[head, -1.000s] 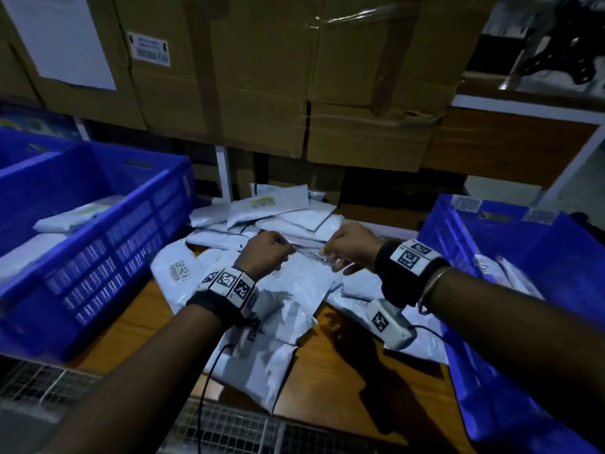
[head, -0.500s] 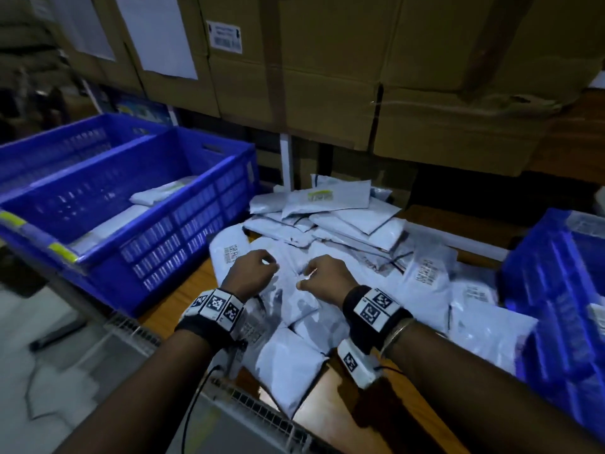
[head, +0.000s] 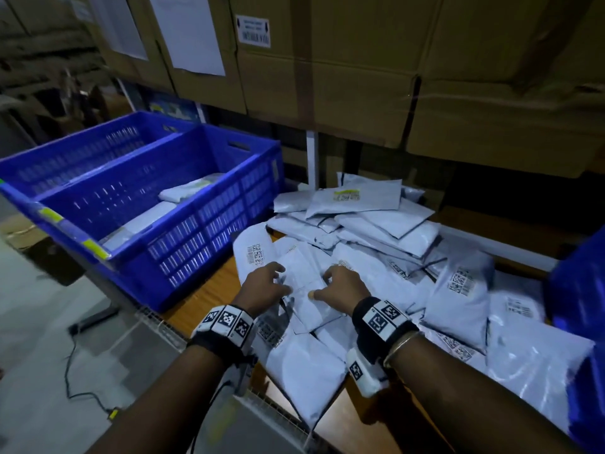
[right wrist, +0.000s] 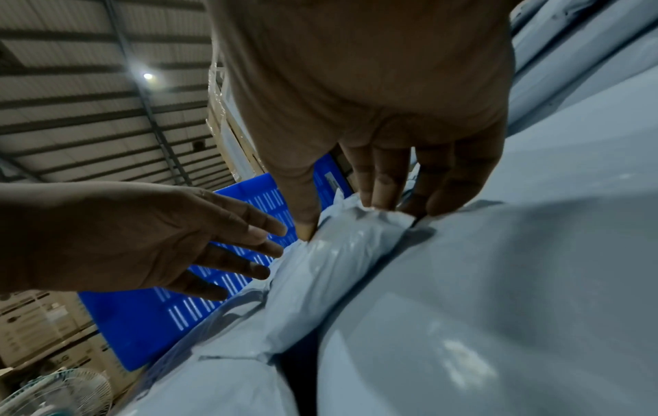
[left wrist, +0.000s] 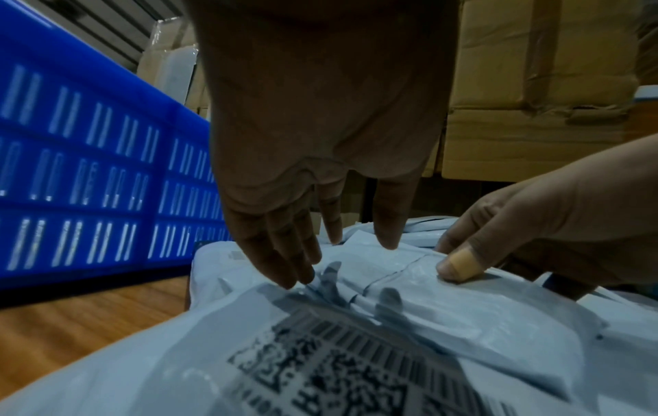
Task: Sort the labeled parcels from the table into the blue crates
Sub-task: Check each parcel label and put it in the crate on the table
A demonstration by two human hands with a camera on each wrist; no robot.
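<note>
- At the six o'clock edge of the wooden table (head: 209, 290), both hands sit on one small grey parcel (head: 302, 283) that tops the near end of the heap of parcels (head: 376, 237).
- Left hand (head: 265, 286): fingers straight and spread, tips just touching or just above the parcel's film; the left wrist view does not settle which, and they grip nothing.
- Right hand (head: 342, 288): thumb (left wrist: 457, 267) pressed on top, fingers curled over the far edge, so it pinches the parcel.
- To do this step well, I judge the left hand should slide under the nine o'clock edge and lift together with the right, peeling only this one bag free; the slick film could drag a neighbour along.
- Turn the label up before choosing a crate; this parcel's own label is not readable here.
- Nearest blue crate (head: 196, 224) lies at ten o'clock, holding a few parcels already; a second blue crate (head: 82, 158) stands behind it.
- Looks: thin, glossy, pale grey poly mailer, crinkled, with a sealed flap seam; soft and floppy, likely light.
- Neighbouring bags show barcode and QR labels (head: 255, 253).
</note>
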